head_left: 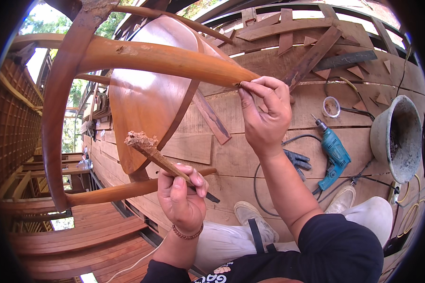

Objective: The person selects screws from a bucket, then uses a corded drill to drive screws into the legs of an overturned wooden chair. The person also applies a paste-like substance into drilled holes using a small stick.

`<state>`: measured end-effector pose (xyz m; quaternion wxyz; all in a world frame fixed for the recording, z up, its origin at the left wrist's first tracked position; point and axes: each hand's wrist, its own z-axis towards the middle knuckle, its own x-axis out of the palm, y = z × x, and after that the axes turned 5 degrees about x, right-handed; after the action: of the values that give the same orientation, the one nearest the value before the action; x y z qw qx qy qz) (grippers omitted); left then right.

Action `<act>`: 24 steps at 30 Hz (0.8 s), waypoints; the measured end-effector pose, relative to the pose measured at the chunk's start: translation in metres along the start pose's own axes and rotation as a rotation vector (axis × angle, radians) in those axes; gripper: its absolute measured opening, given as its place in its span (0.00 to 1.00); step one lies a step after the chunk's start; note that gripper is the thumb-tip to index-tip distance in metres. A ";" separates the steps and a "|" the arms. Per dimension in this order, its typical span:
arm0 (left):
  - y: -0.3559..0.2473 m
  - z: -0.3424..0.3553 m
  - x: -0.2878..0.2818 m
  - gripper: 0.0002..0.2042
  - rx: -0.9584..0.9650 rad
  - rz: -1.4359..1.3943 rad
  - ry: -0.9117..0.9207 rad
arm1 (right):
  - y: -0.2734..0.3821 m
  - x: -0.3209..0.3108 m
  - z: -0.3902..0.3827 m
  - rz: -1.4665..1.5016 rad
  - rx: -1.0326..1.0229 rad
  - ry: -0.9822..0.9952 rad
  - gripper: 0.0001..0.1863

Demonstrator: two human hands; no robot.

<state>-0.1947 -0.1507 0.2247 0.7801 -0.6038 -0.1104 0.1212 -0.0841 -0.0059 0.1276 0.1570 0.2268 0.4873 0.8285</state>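
Observation:
A wooden chair with a glossy seat (148,106) lies tipped over in front of me. My left hand (182,195) grips a thin wooden stick (161,162) whose far tip carries a lump of crumbly reddish-brown putty (140,140). At the free end of the upper chair leg (174,61), my right hand (267,113) has its thumb and fingers closed around the tip, by a small dark spot. Whether a bit of putty is between those fingers is hidden. Another rough patch of putty marks the same leg near its joint.
A teal power drill (334,153) lies right of my arm, beside a dark glove (297,162) and cables. Farther right are a small round tub (331,107) and a grey bucket (395,139). Wood offcuts (311,56) scatter across the far planks. My shoes (256,220) are below.

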 end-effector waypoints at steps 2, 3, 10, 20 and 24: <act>0.000 0.000 -0.001 0.09 -0.003 -0.034 0.008 | 0.002 0.001 0.002 0.050 0.038 -0.014 0.10; -0.001 0.000 -0.002 0.09 -0.010 -0.067 0.015 | 0.004 0.001 0.003 0.069 0.055 -0.030 0.10; 0.000 0.002 -0.004 0.08 -0.024 -0.091 0.017 | -0.002 0.003 -0.001 -0.141 -0.145 -0.089 0.09; -0.001 0.000 -0.006 0.09 -0.037 -0.052 -0.023 | 0.015 0.009 -0.026 -0.339 -0.150 -0.039 0.24; 0.000 0.001 -0.004 0.10 -0.019 0.007 -0.033 | 0.011 0.012 -0.028 -0.367 -0.172 -0.057 0.25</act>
<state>-0.1992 -0.1510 0.2244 0.7718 -0.6097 -0.1223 0.1327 -0.1101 -0.0260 0.1279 0.3380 0.1432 0.4434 0.8177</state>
